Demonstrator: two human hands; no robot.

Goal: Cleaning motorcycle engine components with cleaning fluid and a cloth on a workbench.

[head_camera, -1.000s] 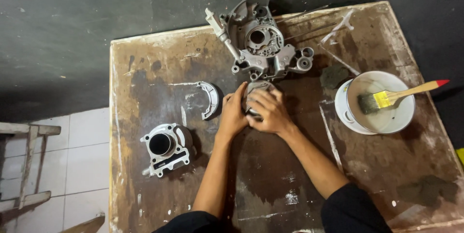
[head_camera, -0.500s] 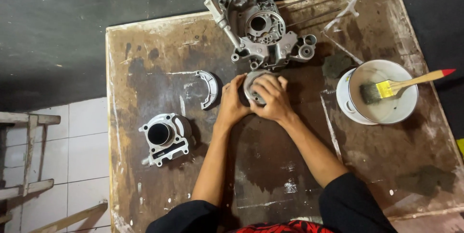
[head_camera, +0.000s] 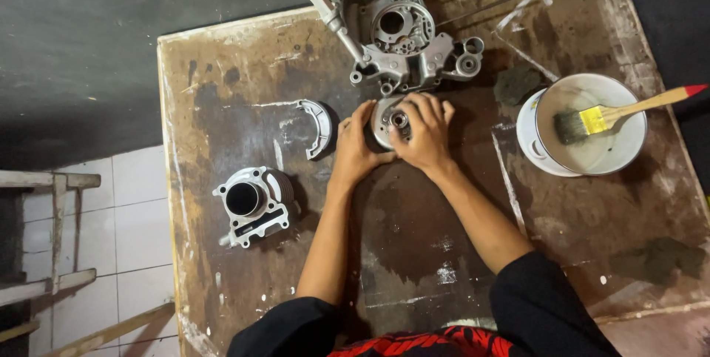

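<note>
The worn brown wooden table [head_camera: 244,128], stained and scuffed, stands on a dark floor beside white tiles. The large grey cast-metal engine casing [head_camera: 396,31] lies apart at its far edge. Just before it, the left hand [head_camera: 355,146] and right hand [head_camera: 423,131] both clasp the small round silver metal part [head_camera: 386,119], seemingly mid-work, not yet fitted.

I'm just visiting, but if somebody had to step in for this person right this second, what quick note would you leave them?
Left hand and right hand both grip a round metal part lying on the worn wooden table.
Engine casing lies just beyond it, apart from the hands.
Cylinder block and a curved metal piece sit to the left, untouched.
Paintbrush rests in the white bowl on the right.
The round part is not on the casing.
</note>
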